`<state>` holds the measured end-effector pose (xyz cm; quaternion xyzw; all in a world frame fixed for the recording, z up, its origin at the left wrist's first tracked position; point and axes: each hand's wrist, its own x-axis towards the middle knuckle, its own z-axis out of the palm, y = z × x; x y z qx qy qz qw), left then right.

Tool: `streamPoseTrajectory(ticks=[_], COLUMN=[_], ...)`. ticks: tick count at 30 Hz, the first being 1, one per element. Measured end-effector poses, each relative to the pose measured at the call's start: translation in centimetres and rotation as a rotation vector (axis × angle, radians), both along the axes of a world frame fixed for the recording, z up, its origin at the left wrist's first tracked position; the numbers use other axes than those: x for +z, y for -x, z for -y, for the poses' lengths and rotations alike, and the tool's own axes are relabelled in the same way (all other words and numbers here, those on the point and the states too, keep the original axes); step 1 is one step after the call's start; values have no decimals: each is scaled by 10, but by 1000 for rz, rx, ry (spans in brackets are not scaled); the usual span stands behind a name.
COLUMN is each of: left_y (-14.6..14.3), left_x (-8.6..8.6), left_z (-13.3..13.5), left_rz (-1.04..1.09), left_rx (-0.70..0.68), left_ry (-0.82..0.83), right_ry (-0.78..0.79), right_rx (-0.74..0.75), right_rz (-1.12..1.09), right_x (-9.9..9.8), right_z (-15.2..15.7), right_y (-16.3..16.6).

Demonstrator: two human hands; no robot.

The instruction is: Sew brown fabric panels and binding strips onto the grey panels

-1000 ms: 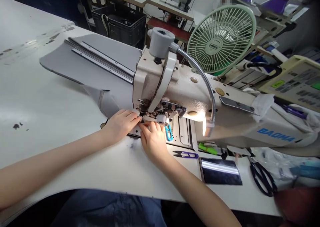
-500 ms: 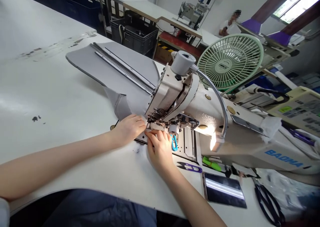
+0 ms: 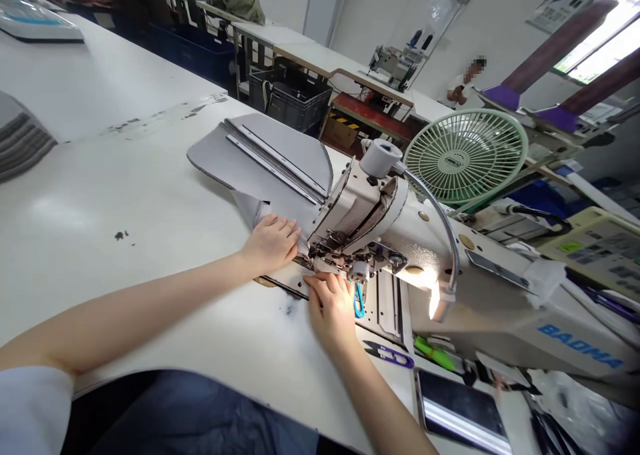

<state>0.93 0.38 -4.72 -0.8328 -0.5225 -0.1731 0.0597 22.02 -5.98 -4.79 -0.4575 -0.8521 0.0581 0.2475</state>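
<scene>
A grey fabric panel (image 3: 280,145) with two pale strips across it lies behind and left of the sewing machine head (image 3: 345,205). My left hand (image 3: 273,247) is closed on its near, folded edge, just left of the needle area. My right hand (image 3: 333,311) is at the front of the presser foot, its fingers bent and pressed together. What those fingers hold, if anything, is hidden. A blue loop-shaped handle (image 3: 359,301) shows right beside the right fingers; whether they touch it cannot be made out.
Purple thread snips (image 3: 390,353), a phone (image 3: 463,408) and a bright green tool (image 3: 434,353) lie right of my right forearm. A green fan (image 3: 463,155) stands behind the machine arm. Stacked grey pieces (image 3: 23,138) are at far left. A person (image 3: 457,93) is in the background.
The camera view has shifted, revealing more of the left side. The grey panel lies closer to the machine head, with my left hand still on its edge. My right hand stays by the presser foot.
</scene>
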Motion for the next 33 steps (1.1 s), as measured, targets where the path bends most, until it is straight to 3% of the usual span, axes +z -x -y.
streamPoseTrajectory(ticks=[3, 6, 11, 14, 16, 18, 20, 21, 23, 25, 30, 33], left_y=[0, 8, 63, 117, 158, 197, 231, 245, 268, 283, 297, 297], left_x=[0, 3, 10, 18, 25, 31, 33, 32, 29, 24, 17, 19], left_z=[-2, 15, 101, 162, 190, 205, 206, 203, 190, 171, 124, 104], left_rz=[-20, -17, 23, 207, 364, 526, 801, 985, 1338, 1541, 1448, 1364], left_rx=[6, 13, -47, -75, 66, 391, 724, 821, 813, 714, 578, 581], left_ry=[24, 29, 40, 146, 157, 99, 220, 353, 619, 711, 760, 737], right_ry=[-20, -30, -8, 156, 385, 614, 814, 898, 1054, 1142, 1283, 1316], right_rx=[11, 14, 46, 61, 38, 5, -5, 3, 20, 37, 60, 41], right_rz=[9, 19, 13, -92, -295, -493, -623, -668, -776, -860, -996, -1014], right_x=[0, -1, -2, 3, 7, 10, 11, 12, 13, 16, 29, 34], right_z=[2, 5, 11, 9, 4, -4, -15, -19, -26, -26, -13, -5], right_y=[-1, -2, -2, 4, 14, 28, 44, 52, 66, 77, 88, 90])
